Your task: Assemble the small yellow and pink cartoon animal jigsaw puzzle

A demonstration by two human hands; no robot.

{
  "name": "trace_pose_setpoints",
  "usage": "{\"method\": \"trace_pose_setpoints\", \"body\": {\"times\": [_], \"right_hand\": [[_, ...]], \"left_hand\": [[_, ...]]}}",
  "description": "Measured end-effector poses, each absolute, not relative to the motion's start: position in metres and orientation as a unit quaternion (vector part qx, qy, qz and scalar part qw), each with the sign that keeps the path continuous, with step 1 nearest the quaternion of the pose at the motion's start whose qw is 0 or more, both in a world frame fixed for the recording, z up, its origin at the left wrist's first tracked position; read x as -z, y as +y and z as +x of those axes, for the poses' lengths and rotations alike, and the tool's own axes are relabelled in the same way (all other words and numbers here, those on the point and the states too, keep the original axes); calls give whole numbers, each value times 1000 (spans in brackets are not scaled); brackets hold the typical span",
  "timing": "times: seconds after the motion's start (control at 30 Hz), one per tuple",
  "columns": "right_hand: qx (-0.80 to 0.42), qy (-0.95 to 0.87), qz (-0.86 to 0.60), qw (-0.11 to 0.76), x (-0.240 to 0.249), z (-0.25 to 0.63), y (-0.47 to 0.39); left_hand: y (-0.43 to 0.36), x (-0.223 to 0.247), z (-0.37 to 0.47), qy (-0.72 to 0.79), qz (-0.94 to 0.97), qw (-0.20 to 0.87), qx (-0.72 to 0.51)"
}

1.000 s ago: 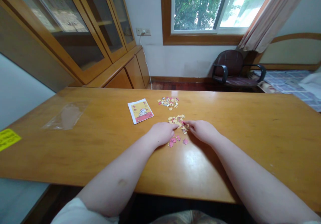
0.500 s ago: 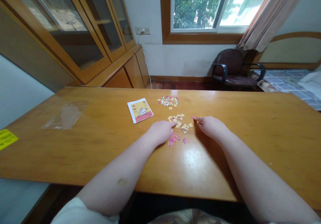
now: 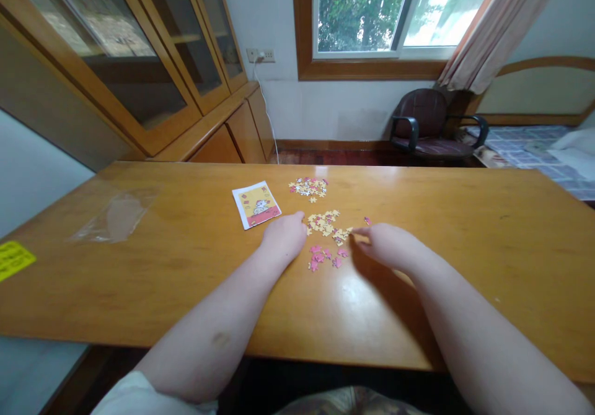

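Note:
Yellow puzzle pieces (image 3: pixel 323 222) lie in a loose heap on the wooden table (image 3: pixel 195 279). Beside the heap's left edge is my left hand (image 3: pixel 284 236), back upward, with one fingertip sticking out and the other fingers mostly hidden. My right hand (image 3: pixel 388 243) comes in from the right; its index finger points out to the yellow pieces at the heap's right end, thumb apart below. Nearer to me is a small group of pink puzzle pieces (image 3: pixel 320 256). One separate pink piece (image 3: pixel 367 221) sits above my right hand.
A mixed pile of puzzle pieces (image 3: pixel 308 187) lies farther back. Left of it is the picture card (image 3: pixel 257 205). A clear plastic bag (image 3: pixel 116 217) and a yellow label (image 3: pixel 15 261) are at the left. Behind the table stand a glass-door cabinet (image 3: pixel 204 102) and an office chair (image 3: pixel 423 124).
My left hand has drawn back left from the yellow pieces. My right hand has moved from the separate pink piece down to the heap's right end. More pink pieces show in the near group.

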State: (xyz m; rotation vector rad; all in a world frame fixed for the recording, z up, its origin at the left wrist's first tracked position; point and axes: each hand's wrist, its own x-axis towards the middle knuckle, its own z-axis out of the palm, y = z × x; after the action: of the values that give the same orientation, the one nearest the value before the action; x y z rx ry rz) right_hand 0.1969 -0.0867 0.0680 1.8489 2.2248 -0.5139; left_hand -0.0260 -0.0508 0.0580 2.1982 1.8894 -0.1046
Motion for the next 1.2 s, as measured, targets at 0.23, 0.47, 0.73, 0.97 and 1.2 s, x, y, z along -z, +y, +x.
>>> {"method": "trace_pose_setpoints", "body": {"times": [0.23, 0.47, 0.73, 0.97, 1.2], "right_hand": [[146, 689, 696, 140, -62, 214, -75], [248, 779, 568, 93, -70, 199, -91], [103, 815, 569, 13, -48, 185, -79], [-11, 855, 516, -49, -20, 175, -72], [-12, 829, 557, -47, -15, 182, -68]], "left_hand": [[-50, -56, -29, 636, 760, 124, 39], [-52, -54, -25, 621, 770, 141, 43], [-54, -46, -20, 569, 808, 146, 43], [-53, -46, -16, 514, 842, 158, 50], [-50, -42, -19, 550, 822, 140, 51]]}}
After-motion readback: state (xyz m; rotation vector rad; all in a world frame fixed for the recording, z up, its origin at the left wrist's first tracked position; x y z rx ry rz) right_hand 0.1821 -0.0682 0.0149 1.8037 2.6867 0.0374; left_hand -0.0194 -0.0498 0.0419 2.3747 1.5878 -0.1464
